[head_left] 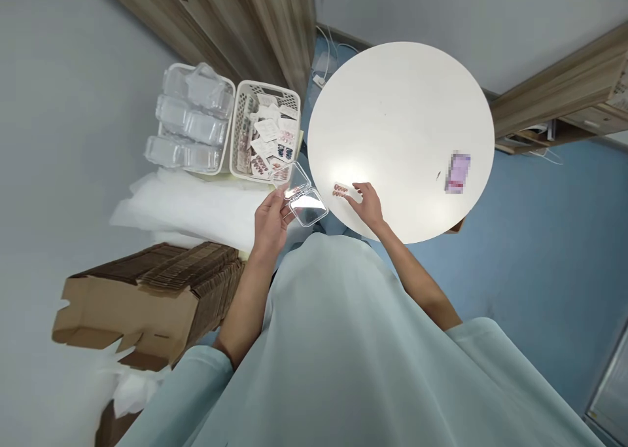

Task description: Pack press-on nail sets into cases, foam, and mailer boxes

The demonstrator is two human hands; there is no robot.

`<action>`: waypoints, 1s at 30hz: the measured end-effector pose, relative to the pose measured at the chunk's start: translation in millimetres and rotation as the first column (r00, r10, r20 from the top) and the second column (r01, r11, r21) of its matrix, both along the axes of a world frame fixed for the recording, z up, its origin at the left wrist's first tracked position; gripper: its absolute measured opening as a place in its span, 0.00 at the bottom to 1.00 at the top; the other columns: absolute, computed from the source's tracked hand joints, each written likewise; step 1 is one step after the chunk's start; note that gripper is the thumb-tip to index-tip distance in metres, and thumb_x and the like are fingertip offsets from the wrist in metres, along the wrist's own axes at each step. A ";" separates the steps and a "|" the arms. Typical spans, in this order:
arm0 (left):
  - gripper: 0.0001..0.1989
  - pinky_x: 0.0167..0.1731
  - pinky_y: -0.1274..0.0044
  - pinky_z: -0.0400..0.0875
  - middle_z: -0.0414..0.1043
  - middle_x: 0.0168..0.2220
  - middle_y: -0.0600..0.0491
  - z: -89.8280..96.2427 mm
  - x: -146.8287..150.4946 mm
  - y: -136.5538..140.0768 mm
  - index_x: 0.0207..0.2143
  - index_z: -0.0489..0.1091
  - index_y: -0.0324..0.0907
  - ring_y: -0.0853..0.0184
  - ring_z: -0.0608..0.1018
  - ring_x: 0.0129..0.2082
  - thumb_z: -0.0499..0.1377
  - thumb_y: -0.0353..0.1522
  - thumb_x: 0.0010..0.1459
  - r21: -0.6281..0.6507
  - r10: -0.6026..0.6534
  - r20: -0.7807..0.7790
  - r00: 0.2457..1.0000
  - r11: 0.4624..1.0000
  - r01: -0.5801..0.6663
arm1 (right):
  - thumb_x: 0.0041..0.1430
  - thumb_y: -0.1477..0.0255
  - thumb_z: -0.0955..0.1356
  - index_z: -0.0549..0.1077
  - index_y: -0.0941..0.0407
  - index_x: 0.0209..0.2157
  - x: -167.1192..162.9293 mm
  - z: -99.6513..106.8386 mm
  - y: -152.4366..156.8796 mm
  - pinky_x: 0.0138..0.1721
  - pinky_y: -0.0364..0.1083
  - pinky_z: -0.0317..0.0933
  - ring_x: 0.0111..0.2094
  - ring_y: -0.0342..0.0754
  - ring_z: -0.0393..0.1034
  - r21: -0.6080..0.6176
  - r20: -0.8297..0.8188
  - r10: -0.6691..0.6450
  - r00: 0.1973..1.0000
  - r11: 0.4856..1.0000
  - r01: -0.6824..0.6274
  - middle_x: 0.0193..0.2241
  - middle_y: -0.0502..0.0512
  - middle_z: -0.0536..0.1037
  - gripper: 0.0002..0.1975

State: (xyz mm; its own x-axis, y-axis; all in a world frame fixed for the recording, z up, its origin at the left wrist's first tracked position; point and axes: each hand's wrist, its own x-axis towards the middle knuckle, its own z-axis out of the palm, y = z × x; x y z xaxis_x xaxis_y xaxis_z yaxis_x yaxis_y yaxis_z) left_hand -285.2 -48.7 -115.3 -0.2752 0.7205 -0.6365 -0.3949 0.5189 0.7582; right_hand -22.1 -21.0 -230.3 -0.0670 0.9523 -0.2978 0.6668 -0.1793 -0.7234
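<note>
In the head view, my left hand (271, 223) grips a clear plastic case (308, 207) that is opened out on its hinge, just off the left edge of the round table. My right hand (367, 206) is over the table's near left part, thumb and fingers closed around the right end of a card of press-on nails (340, 190). Reddish-brown nails lie in two rows on this pale card. The card is at the tabletop, and whether it is lifted cannot be made out.
The white round table (402, 120) carries a purple blurred packet (458, 173) at its right. Left of it stand a white basket (235, 129) of nail cards and a bin of clear plastic cases (191, 116). Nearer are white wrapping sheets (191, 205) and stacked flattened cardboard boxes (132, 306).
</note>
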 end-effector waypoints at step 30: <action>0.16 0.62 0.65 0.78 0.81 0.61 0.41 -11.7 42.8 11.7 0.52 0.81 0.41 0.58 0.86 0.54 0.71 0.36 0.64 -0.010 -0.373 0.239 0.896 0.922 0.387 | 0.68 0.51 0.68 0.73 0.51 0.51 54.3 27.8 -39.0 0.43 0.51 0.73 0.30 0.45 0.76 -0.051 -0.124 -0.353 0.927 0.935 0.350 0.51 0.56 0.81 0.20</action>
